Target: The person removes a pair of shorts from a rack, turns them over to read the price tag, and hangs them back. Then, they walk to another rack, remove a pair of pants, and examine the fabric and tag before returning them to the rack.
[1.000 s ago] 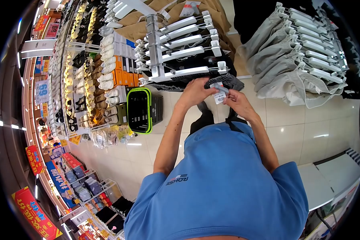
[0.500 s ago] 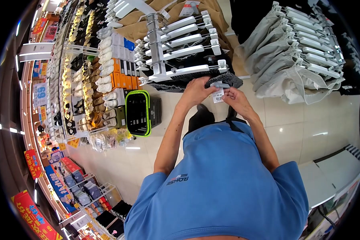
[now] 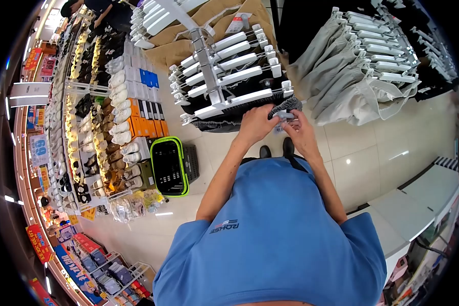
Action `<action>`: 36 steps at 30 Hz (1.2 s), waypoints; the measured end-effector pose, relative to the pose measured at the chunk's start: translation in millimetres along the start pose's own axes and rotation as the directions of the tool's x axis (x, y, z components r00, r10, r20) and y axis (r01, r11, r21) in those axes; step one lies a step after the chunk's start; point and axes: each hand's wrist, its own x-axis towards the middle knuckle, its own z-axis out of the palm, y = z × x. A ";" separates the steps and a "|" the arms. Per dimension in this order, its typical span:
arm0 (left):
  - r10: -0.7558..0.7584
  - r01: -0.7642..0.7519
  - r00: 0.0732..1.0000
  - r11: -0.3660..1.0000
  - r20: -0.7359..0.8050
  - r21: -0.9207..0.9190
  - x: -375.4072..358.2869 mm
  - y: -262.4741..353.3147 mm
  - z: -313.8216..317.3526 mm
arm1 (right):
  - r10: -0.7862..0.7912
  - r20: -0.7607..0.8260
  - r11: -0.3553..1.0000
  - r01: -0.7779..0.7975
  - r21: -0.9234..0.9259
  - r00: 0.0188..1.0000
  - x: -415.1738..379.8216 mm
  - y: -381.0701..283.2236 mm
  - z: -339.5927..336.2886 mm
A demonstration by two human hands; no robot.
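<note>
Dark clothes (image 3: 217,125) hang from white hangers (image 3: 247,97) on a metal rack arm (image 3: 205,66). My left hand (image 3: 258,122) is closed on the waistband of the front garment, near the hanger's right end. Beside it, my right hand (image 3: 300,133) pinches a small grey plastic tag piece (image 3: 285,116) at the garment's edge. The white price tag below is mostly hidden by my fingers.
A black basket with a green rim (image 3: 184,168) stands on the floor at left, beside shelves of shoes (image 3: 121,109). Light grey trousers (image 3: 336,66) hang at right. A white counter (image 3: 392,214) is at lower right. Another person (image 3: 104,10) bends at upper left.
The view has shifted, and another person has come into view at upper left. My right hand has moved up over the tag, which now shows less. My left hand still holds the waistband.
</note>
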 end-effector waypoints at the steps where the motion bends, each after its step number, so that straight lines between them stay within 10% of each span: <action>1: 0.015 -0.015 1.000 1.000 -0.016 0.009 0.5 -0.4 -0.2 | -0.009 -0.015 1.000 0.009 -0.020 1.000 -0.4 -3.1 1.9; 32: 0.077 -0.074 0.997 0.979 0.011 -0.188 -17.3 -18.8 -5.4 | 0.071 0.011 0.973 -0.072 0.220 0.997 -8.5 6.9 -0.2; 36: 0.189 -0.228 0.963 0.951 -0.193 -0.207 -27.6 -19.3 -11.1 | 0.090 0.027 0.972 -0.094 0.216 0.996 -10.1 3.6 1.7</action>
